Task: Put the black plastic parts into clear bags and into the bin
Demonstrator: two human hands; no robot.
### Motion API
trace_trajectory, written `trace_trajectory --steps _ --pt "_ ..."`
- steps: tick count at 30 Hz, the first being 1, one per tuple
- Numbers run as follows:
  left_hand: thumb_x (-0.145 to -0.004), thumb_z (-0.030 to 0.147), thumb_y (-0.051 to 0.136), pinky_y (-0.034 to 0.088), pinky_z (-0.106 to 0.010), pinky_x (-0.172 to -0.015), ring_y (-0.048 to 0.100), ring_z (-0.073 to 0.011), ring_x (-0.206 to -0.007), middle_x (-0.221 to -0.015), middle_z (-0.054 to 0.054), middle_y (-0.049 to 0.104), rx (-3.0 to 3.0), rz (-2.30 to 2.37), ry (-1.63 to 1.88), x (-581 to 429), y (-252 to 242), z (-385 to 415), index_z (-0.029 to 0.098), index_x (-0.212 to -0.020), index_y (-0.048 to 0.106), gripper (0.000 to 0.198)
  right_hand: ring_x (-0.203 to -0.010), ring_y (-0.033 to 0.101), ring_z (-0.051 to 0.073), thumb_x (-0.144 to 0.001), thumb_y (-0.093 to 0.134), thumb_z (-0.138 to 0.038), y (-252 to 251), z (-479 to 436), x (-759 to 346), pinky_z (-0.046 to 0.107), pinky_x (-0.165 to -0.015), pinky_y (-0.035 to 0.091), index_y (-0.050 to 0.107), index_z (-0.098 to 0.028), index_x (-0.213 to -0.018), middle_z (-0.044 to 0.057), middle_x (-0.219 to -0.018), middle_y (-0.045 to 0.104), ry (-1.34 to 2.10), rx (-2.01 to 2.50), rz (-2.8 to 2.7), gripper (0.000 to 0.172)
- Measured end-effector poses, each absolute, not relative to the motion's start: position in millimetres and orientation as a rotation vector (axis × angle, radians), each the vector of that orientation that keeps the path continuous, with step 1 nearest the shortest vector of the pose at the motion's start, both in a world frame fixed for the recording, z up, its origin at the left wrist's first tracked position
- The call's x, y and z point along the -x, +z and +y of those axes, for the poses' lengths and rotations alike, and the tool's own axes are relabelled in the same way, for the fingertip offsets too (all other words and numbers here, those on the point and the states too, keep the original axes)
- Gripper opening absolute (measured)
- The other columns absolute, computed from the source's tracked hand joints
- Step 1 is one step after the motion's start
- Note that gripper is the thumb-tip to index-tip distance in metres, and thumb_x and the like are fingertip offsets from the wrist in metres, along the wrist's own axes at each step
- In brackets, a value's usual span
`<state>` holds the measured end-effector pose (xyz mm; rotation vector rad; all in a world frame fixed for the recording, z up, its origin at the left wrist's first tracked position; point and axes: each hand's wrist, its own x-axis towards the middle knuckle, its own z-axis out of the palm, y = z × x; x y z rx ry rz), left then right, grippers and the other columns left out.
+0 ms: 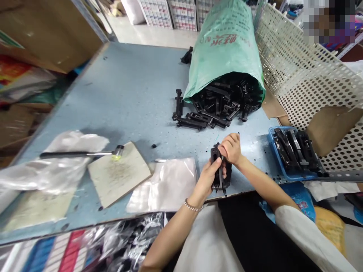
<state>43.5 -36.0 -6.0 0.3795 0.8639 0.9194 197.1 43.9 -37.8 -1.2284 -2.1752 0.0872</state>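
Observation:
My left hand (213,170) is wrapped round a long black slotted part (215,154) at the table's front edge, thumb across its top. At the part's upper right side, my right hand (231,148) is closed with curled fingers. What its fingertips hold, if anything, is hidden. More black pieces lie under the left hand, partly covered by it. Beyond my hands, several similar black parts (198,120) spill from the mouth of a green woven sack (224,49).
A blue basket (295,176) holding black parts stands at right, beside a perforated cream panel (312,71). To the left lie clear plastic bags (167,187), a pale board (120,177) and a black-handled hammer (76,154). A small black piece (154,146) sits mid-table.

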Motion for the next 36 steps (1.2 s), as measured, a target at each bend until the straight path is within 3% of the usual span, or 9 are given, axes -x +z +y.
trace_trajectory --steps 5,8,12,15,19,24,28,31,36 --pt "-0.062 0.059 0.087 0.051 -0.023 -0.058 0.062 -0.0102 -0.06 -0.075 0.002 0.065 -0.272 0.924 1.1 -25.4 -6.2 -16.7 0.015 -0.108 0.062 0.068 -0.101 0.05 0.028 -0.099 0.044 -0.057 -42.2 2.0 -177.1 0.05 -0.095 0.035 0.063 -0.026 -0.103 0.008 -0.102 0.061 0.131 1.128 -2.146 0.036" --pt "-0.066 0.059 0.085 0.051 -0.023 -0.063 0.063 -0.0108 -0.065 -0.077 0.001 0.066 -0.335 0.927 1.12 -17.7 -8.3 -11.8 0.014 -0.11 0.062 0.067 -0.095 0.049 0.027 -0.095 0.051 -0.06 -57.2 -33.3 -170.8 0.048 -0.094 0.034 0.064 -0.027 -0.093 0.006 -0.093 0.062 0.061 1.045 -2.275 0.035" --pt "-0.075 0.06 0.078 0.053 -0.027 -0.071 0.066 -0.0143 -0.073 -0.084 0.0 0.067 -0.53 1.135 1.211 -15.1 -30.7 -12.3 0.019 -0.119 0.054 0.065 -0.091 0.05 0.024 -0.1 0.05 -0.046 -59.4 -33.3 -166.9 0.044 -0.091 0.035 0.062 -0.024 -0.085 0.005 -0.086 0.063 0.089 0.98 -2.387 0.029" --pt "-0.083 0.054 0.071 0.055 -0.036 -0.088 0.068 -0.0205 -0.095 -0.103 -0.004 0.069 -0.745 1.32 1.271 -15.9 -60.8 -15.3 0.021 -0.125 0.052 0.056 -0.095 0.052 0.024 -0.104 0.044 -0.036 -48.0 16.2 -172.3 0.042 -0.092 0.038 0.065 -0.023 -0.095 0.006 -0.095 0.066 0.198 1.026 -2.399 0.026" --pt "-0.092 0.039 0.058 0.04 -0.05 -0.116 0.055 -0.0284 -0.13 -0.132 -0.014 0.06 -1.217 1.446 1.091 -27.7 -96.7 -29.4 0.019 -0.129 0.058 0.042 -0.12 0.045 0.032 -0.102 0.04 -0.021 -43.2 108.5 -187.8 0.046 -0.1 0.035 0.058 -0.015 -0.135 0.018 -0.133 0.06 0.039 1.641 -2.154 0.038" --pt "-0.095 0.034 0.054 0.029 -0.054 -0.125 0.04 -0.0308 -0.146 -0.152 -0.016 0.046 -1.479 1.455 1.03 -35.3 -106.7 -36.6 0.02 -0.143 0.052 0.05 -0.111 0.047 0.036 -0.101 0.041 -0.018 -48.3 143.2 -204.8 0.049 -0.093 0.034 0.063 -0.008 -0.128 0.022 -0.116 0.065 -0.033 1.961 -2.102 0.036" --pt "-0.096 0.048 0.056 0.036 -0.048 -0.121 0.043 -0.0276 -0.146 -0.157 -0.014 0.041 -1.209 1.272 1.188 -33.0 -84.3 -15.3 0.027 -0.152 0.037 0.062 -0.101 0.049 0.032 -0.104 0.04 -0.028 -40.6 72.4 -198.2 0.045 -0.085 0.036 0.064 -0.014 -0.124 0.017 -0.107 0.065 -0.159 1.83 -1.914 0.034" --pt "-0.091 0.054 0.063 0.051 -0.039 -0.107 0.06 -0.0226 -0.127 -0.154 -0.012 0.043 -0.917 1.094 1.372 -34.5 -58.2 0.6 0.031 -0.153 0.026 0.076 -0.093 0.05 0.029 -0.105 0.037 -0.034 -26.3 6.3 -185.9 0.043 -0.08 0.038 0.063 -0.017 -0.119 0.013 -0.099 0.065 -0.066 1.554 -2.034 0.034" --pt "-0.085 0.05 0.069 0.054 -0.027 -0.059 0.064 -0.0121 -0.067 -0.106 -0.003 0.065 -0.662 0.848 1.194 -29.2 -18.2 -6.8 0.023 -0.125 0.05 0.052 -0.096 0.054 0.026 -0.107 0.031 -0.042 -3.3 -16.0 -190.9 0.043 -0.087 0.041 0.058 -0.023 -0.121 0.009 -0.103 0.064 0.16 1.25 -2.086 0.036"
